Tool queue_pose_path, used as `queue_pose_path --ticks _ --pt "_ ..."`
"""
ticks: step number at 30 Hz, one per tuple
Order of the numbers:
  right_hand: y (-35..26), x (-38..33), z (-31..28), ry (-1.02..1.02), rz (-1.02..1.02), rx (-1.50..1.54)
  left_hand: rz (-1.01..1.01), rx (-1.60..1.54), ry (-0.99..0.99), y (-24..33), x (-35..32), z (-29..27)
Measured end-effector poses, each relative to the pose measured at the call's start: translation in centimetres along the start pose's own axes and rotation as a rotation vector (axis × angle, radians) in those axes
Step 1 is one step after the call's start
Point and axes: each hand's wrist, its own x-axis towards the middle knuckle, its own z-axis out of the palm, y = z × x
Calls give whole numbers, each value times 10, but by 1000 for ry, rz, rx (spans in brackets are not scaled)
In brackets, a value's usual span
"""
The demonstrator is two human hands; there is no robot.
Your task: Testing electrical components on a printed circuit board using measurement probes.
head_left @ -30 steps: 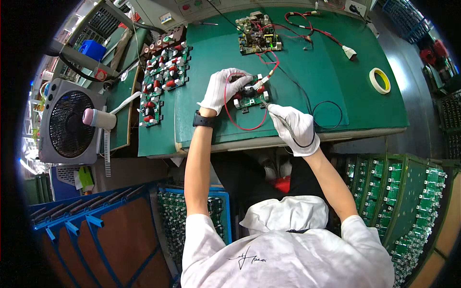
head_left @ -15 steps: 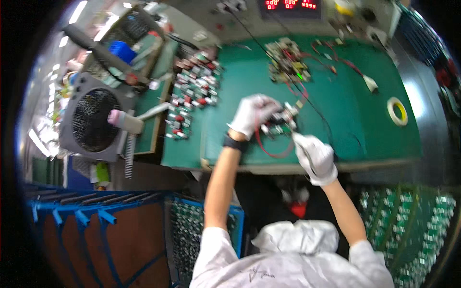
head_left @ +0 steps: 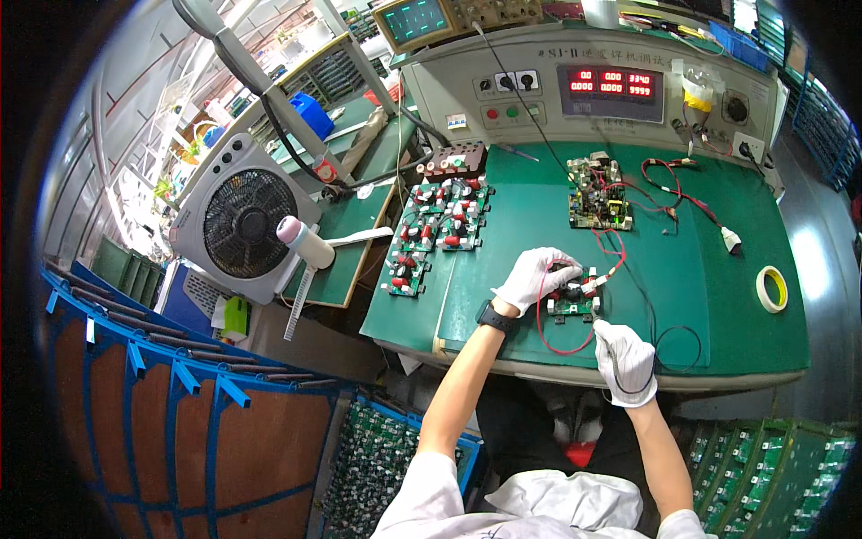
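Observation:
My left hand [head_left: 537,280], in a white glove, is closed on the left side of a small green circuit board [head_left: 575,304] near the table's front edge. Black and white parts cover the board; the fingers hide some of them. Red wires loop around it and run up to a larger populated circuit board [head_left: 600,193]. In my gloved right hand [head_left: 626,361] is a thin pen-like probe, held in a pinch, with its tip at the small board's lower right corner. A dark cable [head_left: 653,346] trails from this hand. Whether the tip touches cannot be made out.
Several similar boards [head_left: 435,225] lie at the left. A tape roll [head_left: 771,289] and a white connector [head_left: 730,240] sit at the right. A test panel with red displays [head_left: 612,92] stands behind; a fan [head_left: 247,223] and bottle [head_left: 305,242] stand left. Board racks [head_left: 763,476] flank me below.
My view has tilted up, so the panel and oscilloscope now show and the bench sits lower in the picture. Both hands stay at the small board in much the same pose.

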Motion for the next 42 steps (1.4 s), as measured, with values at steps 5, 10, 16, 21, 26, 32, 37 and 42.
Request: queue_pose_path --ticks 5,10,16,21,26,32,37,42 --pt "0 -1 1 0 12 12 74 69 12 -3 2 -1" --pt "-1 5 -2 8 7 43 111 33 32 -5 3 -2" --pt "-10 10 -1 25 45 285 -14 -122 26 -8 -1 5" --pt "-14 12 12 -6 77 363 15 -118 11 -8 0 1" --pt "-12 11 17 -12 91 354 49 -5 11 -1 1 -1" --pt "-10 13 20 -11 44 252 15 14 -2 5 1 -3" --pt "-10 12 22 -12 38 252 27 30 -5 8 1 -5" --pt "-9 8 21 -62 72 252 56 0 16 0 0 -1"
